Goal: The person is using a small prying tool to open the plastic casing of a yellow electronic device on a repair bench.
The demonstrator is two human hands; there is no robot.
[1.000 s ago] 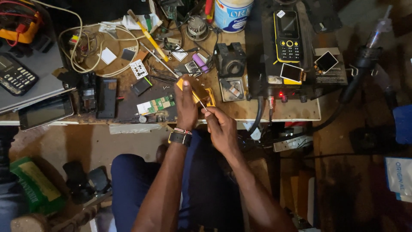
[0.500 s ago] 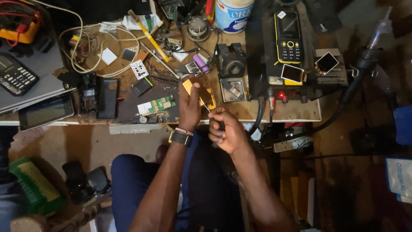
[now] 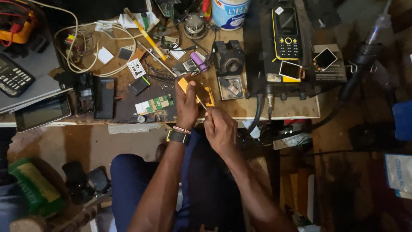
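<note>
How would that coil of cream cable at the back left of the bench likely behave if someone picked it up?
The cream cable lies in loose, uneven loops, so it would probably sag and uncoil when lifted. It looks thin, so likely light. It runs among the small parts on the bench and might drag some along.

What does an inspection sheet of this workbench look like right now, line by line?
Surface: worn wooden bench, crowded.
Job's things: yellow phone frame at the bench edge; thin screwdriver pointed at it.
Clutter: green circuit board, black and yellow phone, white tub, loose parts.
Hands: left hand holds the frame; right hand grips the screwdriver.
Cables: coiled white cable; black hose hanging off the edge.
Surroundings: dim floor, green box.
</note>
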